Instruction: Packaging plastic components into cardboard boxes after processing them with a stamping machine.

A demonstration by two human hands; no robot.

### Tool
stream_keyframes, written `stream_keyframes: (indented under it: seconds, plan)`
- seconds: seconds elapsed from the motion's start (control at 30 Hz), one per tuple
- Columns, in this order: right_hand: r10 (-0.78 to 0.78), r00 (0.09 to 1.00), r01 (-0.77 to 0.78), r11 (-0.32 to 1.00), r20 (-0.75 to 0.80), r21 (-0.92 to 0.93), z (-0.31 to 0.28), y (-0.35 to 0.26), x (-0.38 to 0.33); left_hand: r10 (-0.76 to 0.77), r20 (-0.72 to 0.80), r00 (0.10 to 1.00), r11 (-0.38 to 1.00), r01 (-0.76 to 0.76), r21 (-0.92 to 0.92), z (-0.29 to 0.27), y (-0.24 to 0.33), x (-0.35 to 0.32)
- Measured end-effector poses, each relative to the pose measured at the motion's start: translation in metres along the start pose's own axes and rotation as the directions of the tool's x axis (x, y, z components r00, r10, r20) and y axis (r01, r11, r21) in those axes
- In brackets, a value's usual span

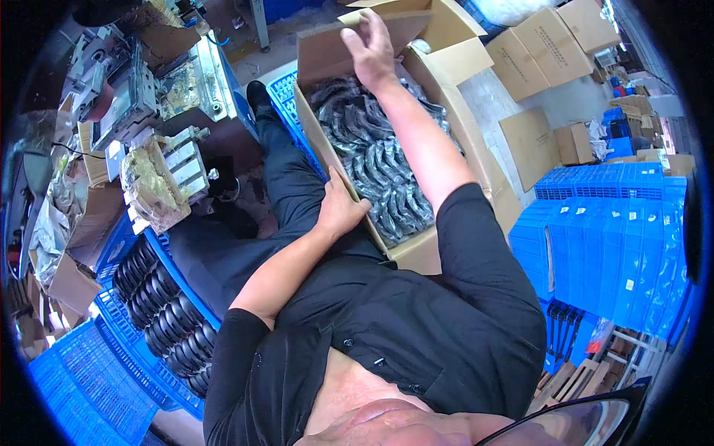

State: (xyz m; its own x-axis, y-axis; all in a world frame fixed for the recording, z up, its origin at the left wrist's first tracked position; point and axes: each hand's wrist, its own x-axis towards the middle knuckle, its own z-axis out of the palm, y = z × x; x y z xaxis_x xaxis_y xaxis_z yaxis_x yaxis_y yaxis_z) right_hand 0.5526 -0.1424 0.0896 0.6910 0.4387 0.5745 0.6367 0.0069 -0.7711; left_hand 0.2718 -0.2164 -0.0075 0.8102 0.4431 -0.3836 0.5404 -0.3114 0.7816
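A tall cardboard box (416,253) stands open in front of me, between my legs and to their right. It holds rows of curved dark parts (379,175) in clear plastic wrapping. My left hand (343,207) grips the box's left wall near the close corner, thumb over the top edge. Over the far end of the box is my right hand (372,58), raised beside the far flap (323,52), thumb apart from bent fingers. A pale yellowish strip or edge (348,20) shows by its fingertips; whether they touch it I cannot tell.
A blue crate (282,93) sits against the box's left side. Another blue crate (104,297) with black curved parts (167,312) is at my left, below a metal machine (175,171). Stacked blue crates (602,245) and closed cartons (547,48) stand at right.
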Motion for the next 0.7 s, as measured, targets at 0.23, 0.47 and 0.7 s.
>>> stream_keyframes:
  seconds: [0.23,0.47,0.7]
  plan:
    - [0.352,0.790,0.146,0.687,0.502,-0.712,0.066,0.074,0.036,0.001,0.050,0.999,1.000,-0.001,-0.001,-0.006,0.006,0.003]
    - [0.626,0.450,0.260,0.591,0.637,-0.764,0.078,0.093,0.015,0.044,0.085,0.995,0.999,-0.043,-0.012,-0.015,-0.005,0.009]
    - [0.346,0.927,-0.280,0.897,0.147,-0.343,0.014,0.092,-0.023,0.107,0.099,0.989,0.989,-0.096,-0.110,-0.089,-0.026,-0.021]
